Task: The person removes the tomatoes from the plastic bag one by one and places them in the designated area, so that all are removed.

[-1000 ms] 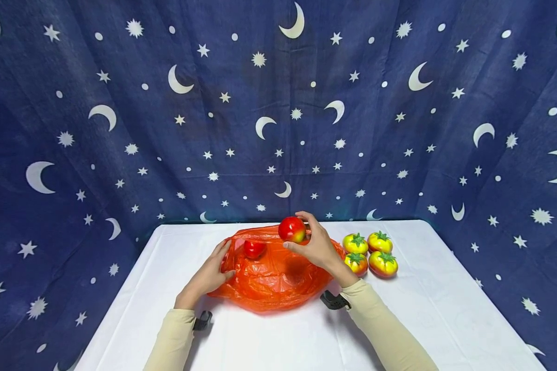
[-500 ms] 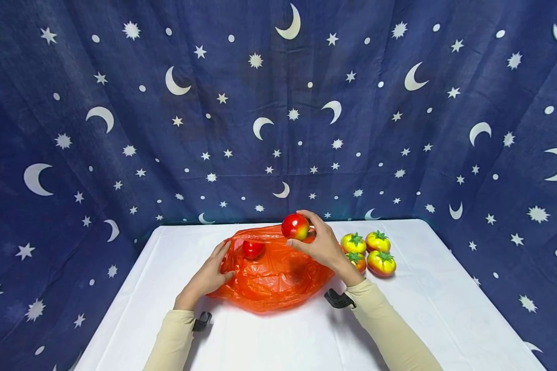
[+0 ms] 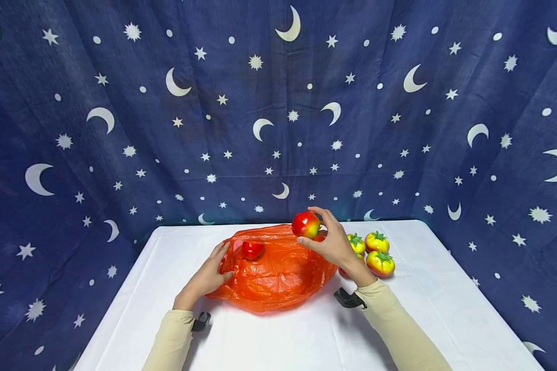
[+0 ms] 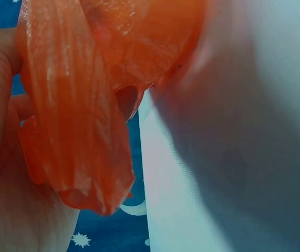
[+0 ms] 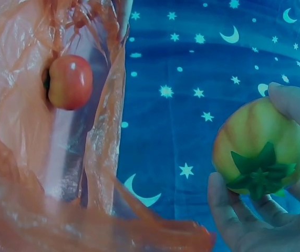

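Observation:
In the head view my left hand (image 3: 208, 278) holds the left side of an orange-red plastic bag (image 3: 278, 283) lying on the table. The left wrist view has the bag's gathered handle (image 4: 79, 115) hanging across that hand. My right hand (image 3: 335, 246) grips a red and yellow tomato (image 3: 305, 225), raised over the bag's right end. Its green star-shaped leaves (image 5: 262, 170) face the right wrist camera. Inside the bag's mouth lies another red tomato (image 3: 252, 250), which also shows in the right wrist view.
Several yellow-red tomatoes with green tops, such as the front right one (image 3: 380, 263), are grouped right of the bag, partly behind my right hand. The white-covered table (image 3: 269, 340) backs onto a dark blue curtain (image 3: 232, 129) with moons and stars.
My right hand has shifted to the right and slightly up, carrying the tomato. It now covers more of the tomatoes on the table. The left hand and bag stay almost still.

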Available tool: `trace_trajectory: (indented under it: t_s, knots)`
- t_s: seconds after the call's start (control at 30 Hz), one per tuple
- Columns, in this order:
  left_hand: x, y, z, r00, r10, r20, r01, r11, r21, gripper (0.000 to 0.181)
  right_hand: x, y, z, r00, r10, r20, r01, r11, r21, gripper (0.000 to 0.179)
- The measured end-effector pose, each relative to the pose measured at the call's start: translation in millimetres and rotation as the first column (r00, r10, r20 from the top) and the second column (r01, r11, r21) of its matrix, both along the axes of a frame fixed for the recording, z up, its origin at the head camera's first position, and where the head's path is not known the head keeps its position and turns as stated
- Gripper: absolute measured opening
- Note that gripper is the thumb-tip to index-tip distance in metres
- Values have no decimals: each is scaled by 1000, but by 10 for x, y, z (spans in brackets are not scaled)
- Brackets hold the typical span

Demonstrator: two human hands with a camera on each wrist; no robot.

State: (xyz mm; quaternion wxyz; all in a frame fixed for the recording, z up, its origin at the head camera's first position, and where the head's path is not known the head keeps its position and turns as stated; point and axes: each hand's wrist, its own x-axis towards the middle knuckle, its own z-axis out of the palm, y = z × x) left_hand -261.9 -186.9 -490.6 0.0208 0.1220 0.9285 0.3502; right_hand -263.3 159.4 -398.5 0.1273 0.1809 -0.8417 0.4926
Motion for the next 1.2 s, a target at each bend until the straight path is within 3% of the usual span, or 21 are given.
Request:
trace_trajectory:
  t_s: [0.27,0.6,0.83,1.03,1.2]
  knots:
    - [1,-29,-29,1000,-8,-6,8,1000,9,88,56,125,11,999,-32,13,32,999,-11,75]
    - [0,-43,-22,1000,-11,8,11,1000,10,88,92,325,43,996,-51,-71,53,998,30,67]
    - [-4,-56,-33,1000,-22,-4,22,1000,0,88,142,437,23,996,-86,-31,87,996,7,69]
    - [-12,-65,-31,1000,-25,10,25,1000,2,88,188,546,-32,990,-130,-53,134,989,61,70]
    - [-29,-84,-37,1000,-27,9,27,1000,0,88,216,603,-63,985,-164,-52,166,985,46,70]
